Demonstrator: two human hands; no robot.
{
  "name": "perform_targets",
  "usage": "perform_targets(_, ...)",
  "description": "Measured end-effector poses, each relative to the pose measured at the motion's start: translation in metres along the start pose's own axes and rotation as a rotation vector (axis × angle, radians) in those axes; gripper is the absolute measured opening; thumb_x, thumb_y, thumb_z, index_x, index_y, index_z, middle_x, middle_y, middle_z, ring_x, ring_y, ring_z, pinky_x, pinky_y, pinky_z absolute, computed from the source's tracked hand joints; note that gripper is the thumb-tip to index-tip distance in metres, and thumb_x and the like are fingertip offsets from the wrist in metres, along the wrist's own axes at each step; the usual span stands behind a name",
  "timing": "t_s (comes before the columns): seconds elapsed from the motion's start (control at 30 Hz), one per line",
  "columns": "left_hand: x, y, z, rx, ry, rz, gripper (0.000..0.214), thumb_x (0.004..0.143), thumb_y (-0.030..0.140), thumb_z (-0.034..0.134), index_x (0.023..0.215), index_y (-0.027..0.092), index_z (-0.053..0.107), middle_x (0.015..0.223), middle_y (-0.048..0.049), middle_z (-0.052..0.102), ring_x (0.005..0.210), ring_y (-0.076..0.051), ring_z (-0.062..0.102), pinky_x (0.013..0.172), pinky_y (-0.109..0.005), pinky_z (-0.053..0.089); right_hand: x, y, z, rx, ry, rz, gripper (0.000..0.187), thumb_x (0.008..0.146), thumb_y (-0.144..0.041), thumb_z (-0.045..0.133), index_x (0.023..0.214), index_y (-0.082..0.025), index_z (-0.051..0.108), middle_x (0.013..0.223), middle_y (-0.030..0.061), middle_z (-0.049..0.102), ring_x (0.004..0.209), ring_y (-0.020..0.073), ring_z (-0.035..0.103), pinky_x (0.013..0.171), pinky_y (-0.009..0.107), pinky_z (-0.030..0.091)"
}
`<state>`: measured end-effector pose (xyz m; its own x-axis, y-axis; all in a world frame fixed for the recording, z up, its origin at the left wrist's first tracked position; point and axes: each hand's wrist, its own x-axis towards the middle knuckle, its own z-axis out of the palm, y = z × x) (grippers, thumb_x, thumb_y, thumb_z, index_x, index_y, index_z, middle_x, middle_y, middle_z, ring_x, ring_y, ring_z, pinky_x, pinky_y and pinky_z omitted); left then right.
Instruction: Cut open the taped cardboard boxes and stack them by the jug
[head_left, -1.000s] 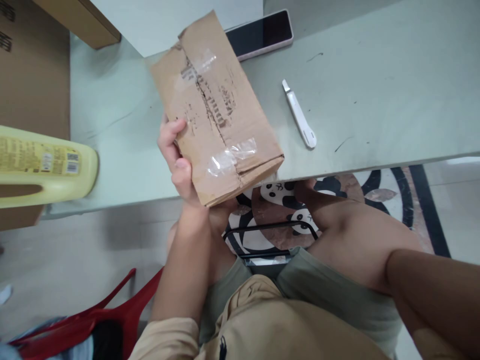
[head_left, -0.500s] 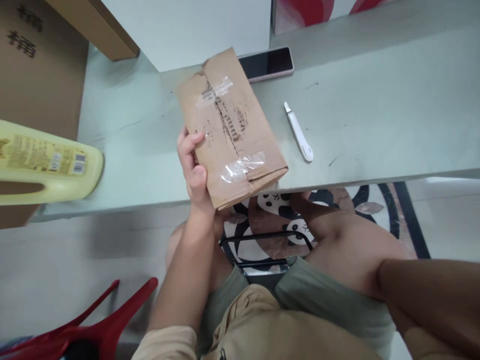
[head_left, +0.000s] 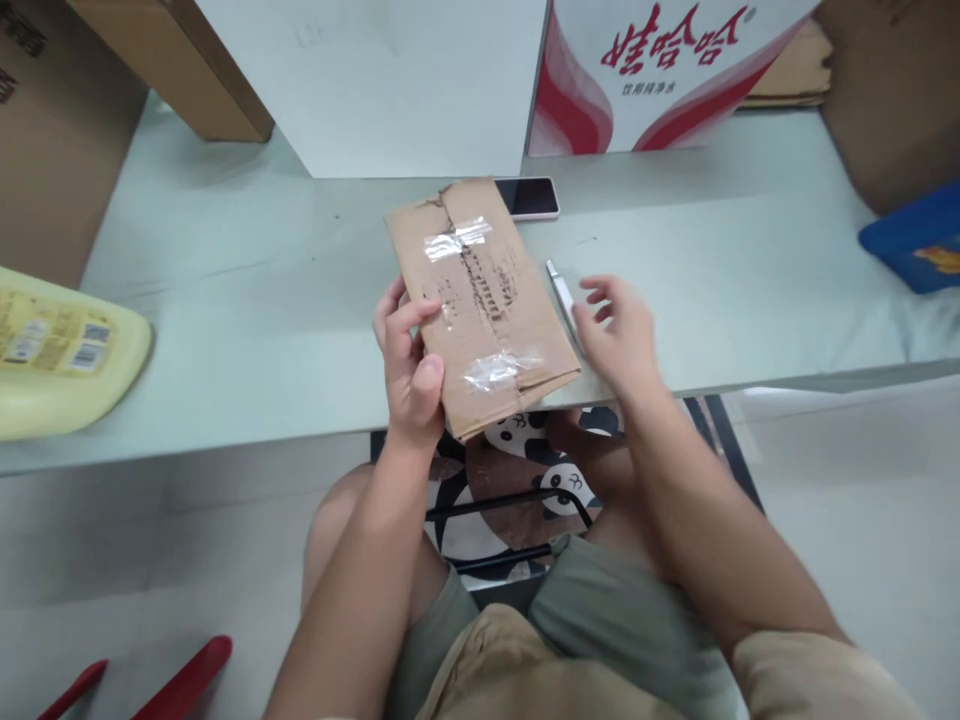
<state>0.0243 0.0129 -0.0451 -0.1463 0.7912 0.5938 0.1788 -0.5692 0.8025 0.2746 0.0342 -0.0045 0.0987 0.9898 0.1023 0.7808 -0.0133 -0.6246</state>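
Observation:
A flat brown cardboard box (head_left: pixel 480 300), its seam closed with strips of clear tape, is tilted over the front of the table. My left hand (head_left: pixel 412 360) grips its left edge, thumb and fingers wrapped round it. Just right of the box lies a slim white utility knife (head_left: pixel 561 292), its lower end hidden behind my right hand (head_left: pixel 615 335). That hand hovers at the knife with fingers curled loosely apart, holding nothing. Partly covered by the box's far corner is a phone (head_left: pixel 534 198) with a dark screen.
A white box (head_left: pixel 412 90) and a red-and-white carton (head_left: pixel 660 80) stand along the back. At the left is a yellow jug (head_left: pixel 82 360); at the right, a blue container (head_left: pixel 915 240). The table's front edge (head_left: pixel 262 445) runs above my knees. Red chair legs (head_left: pixel 187 680) show lower left.
My right hand has come up from beside my right leg to the utility knife. The left hand still holds the cardboard box. The view has shifted, showing more of the table's right side.

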Motion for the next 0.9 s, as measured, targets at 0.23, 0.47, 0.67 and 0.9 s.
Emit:
perform_targets(0.23, 0.017, 0.013, -0.014, -0.006, 0.031, 0.097, 0.054, 0.084, 0.065, 0.065, 0.132, 0.042, 0.063, 0.162, 0.0039, 0.045, 0.156, -0.034, 0.035, 0.123, -0.057, 0.041, 0.011, 0.006, 0.018, -0.216, -0.154, 0.096, 0.066, 0.084, -0.033, 0.055, 0.148, -0.018, 0.050, 0.111, 0.0134, 0.073, 0.104, 0.0337, 0.068, 0.089, 0.048, 0.054)
perform_targets(0.47, 0.075, 0.016, -0.030, 0.084, 0.012, 0.037, 0.054, 0.078, 0.066, 0.076, 0.124, 0.039, 0.067, 0.155, 0.0033, 0.056, 0.156, -0.037, 0.035, 0.117, -0.056, 0.048, 0.009, 0.002, 0.007, 0.200, -0.017, 0.094, 0.044, 0.079, -0.029, 0.052, 0.120, -0.019, 0.064, 0.081, 0.0035, 0.069, 0.075, 0.0222, 0.064, 0.077, 0.039, 0.052)
perform_targets(0.67, 0.096, -0.018, -0.022, 0.059, -0.182, 0.089, 0.048, 0.081, 0.069, 0.073, 0.103, 0.026, 0.073, 0.142, -0.0036, 0.063, 0.142, -0.036, 0.049, 0.128, -0.058, 0.035, -0.007, 0.006, 0.010, 0.542, 0.002, 0.008, 0.045, 0.084, -0.023, 0.047, 0.128, -0.029, 0.053, 0.075, -0.0037, 0.061, 0.059, 0.0155, 0.054, 0.062, 0.032, 0.047)
perform_targets(0.9, 0.073, -0.018, -0.009, 0.054, -0.201, 0.129, 0.049, 0.089, 0.068, 0.065, 0.112, 0.026, 0.074, 0.137, -0.0055, 0.060, 0.139, -0.034, 0.052, 0.124, -0.052, 0.043, 0.026, 0.018, 0.001, 0.855, 0.287, -0.176, 0.033, 0.084, -0.037, 0.045, 0.112, -0.030, 0.061, 0.080, 0.0012, 0.056, 0.072, 0.0191, 0.059, 0.060, 0.032, 0.045)
